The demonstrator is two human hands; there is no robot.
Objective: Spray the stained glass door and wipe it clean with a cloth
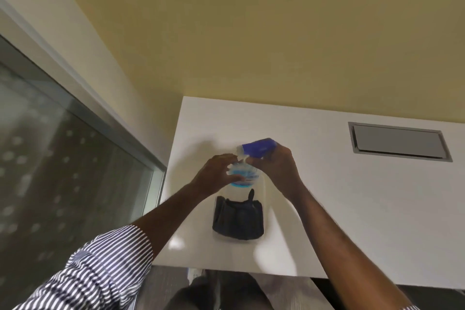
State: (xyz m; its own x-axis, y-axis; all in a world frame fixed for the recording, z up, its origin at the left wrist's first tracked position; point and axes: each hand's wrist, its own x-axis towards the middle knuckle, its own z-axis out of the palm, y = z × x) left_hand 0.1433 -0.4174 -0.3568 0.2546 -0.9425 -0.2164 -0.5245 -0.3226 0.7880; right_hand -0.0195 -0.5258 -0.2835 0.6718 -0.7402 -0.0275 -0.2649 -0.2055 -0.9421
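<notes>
A clear spray bottle (242, 176) with blue liquid stands on the white table (352, 209). My left hand (218, 173) grips its body from the left. My right hand (276, 166) holds the bottle's blue spray head (259, 148) at the top, tilted over the neck. Just in front of the bottle a dark folded cloth (238, 219) lies on the table, touching neither hand. The glass door (63, 163) with pale spots fills the left side, blurred.
A grey rectangular hatch (398, 142) is set into the table at the right. A yellow wall (251, 33) rises behind the table. The door's pale frame (83, 75) runs diagonally on the left. Dark floor and my legs show below the table's front edge.
</notes>
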